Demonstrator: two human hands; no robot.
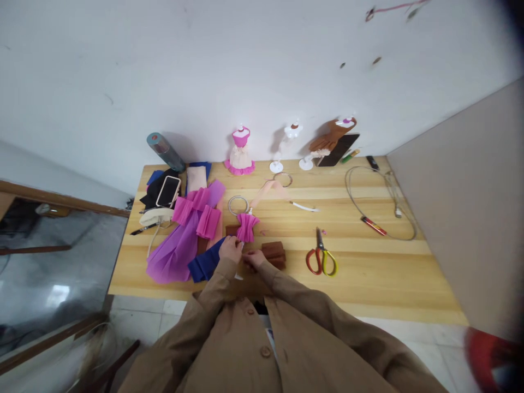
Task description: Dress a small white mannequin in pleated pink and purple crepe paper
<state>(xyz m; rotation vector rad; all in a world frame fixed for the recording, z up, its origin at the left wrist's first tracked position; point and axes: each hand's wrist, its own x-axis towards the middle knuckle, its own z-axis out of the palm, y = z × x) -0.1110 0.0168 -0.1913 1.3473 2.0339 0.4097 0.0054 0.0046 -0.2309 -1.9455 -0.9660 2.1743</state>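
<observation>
Both hands meet at the near edge of the wooden surface [368,273]: the left hand [230,250] pinches the base of a pleated pink paper fan [247,226], fingers closed on it; the right hand [254,258] rests against folded brown paper [273,252], its grip unclear. Scissors [321,257] lie nearby; a phone [168,191] sits left. White wall [245,65] behind.

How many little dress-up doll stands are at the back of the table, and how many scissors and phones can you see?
Little mannequin stands: 3 (pink-dressed stand, bare white stand, brown-draped stand)
Scissors: 1
Phone: 1
Total: 5
</observation>
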